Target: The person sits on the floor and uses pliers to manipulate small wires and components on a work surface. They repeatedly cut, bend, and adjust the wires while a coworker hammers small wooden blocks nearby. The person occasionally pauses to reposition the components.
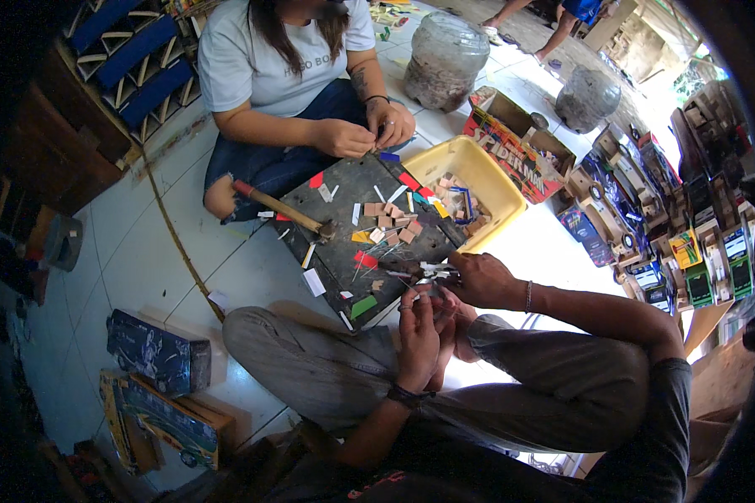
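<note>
Left hand (418, 342) curled, fingers bent inward, and whether anything is held there cannot be made out; by the closed right hand (485, 282) a plier-like tool (433, 271) is gripped, its handles mostly hidden. On white floor tiles (143, 268) a dark board (335, 267) is seen, strewn with wooden blocks (383, 221) and coloured slips (363, 307), a yellow tub (505, 216) just beside it. Leftward over the board's near right part the tool is pointed, its long axis laid roughly crosswise.

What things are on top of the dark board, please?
Wooden blocks, coloured pieces and part of a hammer lie on the dark board. The surface beneath them is covered.
</note>
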`<state>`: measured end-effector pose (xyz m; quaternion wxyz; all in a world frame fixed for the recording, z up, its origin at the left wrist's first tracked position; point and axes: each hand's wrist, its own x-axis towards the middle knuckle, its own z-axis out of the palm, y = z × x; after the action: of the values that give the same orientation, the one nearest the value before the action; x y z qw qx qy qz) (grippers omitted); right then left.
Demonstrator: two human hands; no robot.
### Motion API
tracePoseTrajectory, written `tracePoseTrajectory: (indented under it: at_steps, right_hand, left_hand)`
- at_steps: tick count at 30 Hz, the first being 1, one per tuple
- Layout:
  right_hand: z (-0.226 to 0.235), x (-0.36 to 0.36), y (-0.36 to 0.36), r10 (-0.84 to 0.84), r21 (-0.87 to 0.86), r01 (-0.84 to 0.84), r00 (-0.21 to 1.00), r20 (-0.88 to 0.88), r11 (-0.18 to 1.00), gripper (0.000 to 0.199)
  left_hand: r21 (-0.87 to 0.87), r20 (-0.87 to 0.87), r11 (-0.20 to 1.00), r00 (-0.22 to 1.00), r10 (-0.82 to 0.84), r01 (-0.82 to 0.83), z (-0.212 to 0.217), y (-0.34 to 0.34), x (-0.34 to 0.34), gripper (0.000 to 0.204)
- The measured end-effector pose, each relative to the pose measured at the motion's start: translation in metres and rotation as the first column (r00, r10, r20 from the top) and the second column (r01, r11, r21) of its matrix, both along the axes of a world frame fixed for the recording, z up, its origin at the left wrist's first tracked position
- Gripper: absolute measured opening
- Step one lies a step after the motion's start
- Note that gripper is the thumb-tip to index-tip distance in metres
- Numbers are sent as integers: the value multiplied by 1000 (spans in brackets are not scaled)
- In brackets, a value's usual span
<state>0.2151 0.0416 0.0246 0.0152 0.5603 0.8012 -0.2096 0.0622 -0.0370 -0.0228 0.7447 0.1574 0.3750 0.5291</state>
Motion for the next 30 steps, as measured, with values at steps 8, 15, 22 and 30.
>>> tracePoseTrajectory:
  at_steps: [8, 15, 22, 30]
  right_hand:
    - [18, -2, 7, 8, -92, -29, 976, -216, 995, 43]
    - [40, 1, 6, -124, -315, 45, 964, -235, 948, 55]
    - [42, 14, 6, -52, -288, -9, 977, -205, 957, 55]
    - [25, 24, -4, 74, -152, -122, 955, -287, 981, 40]
  left_hand:
    - [52, 169, 997, 983, -69, 61, 21, -5, 2, 47]
    - [16, 264, 996, 960, -87, 86, 2, -13, 16, 36]
    - [10, 198, 989, 970, 142, -147, -2, -4, 3, 24]
    - [-42, 112, 980, 974, 199, -195, -10, 3, -2, 33]
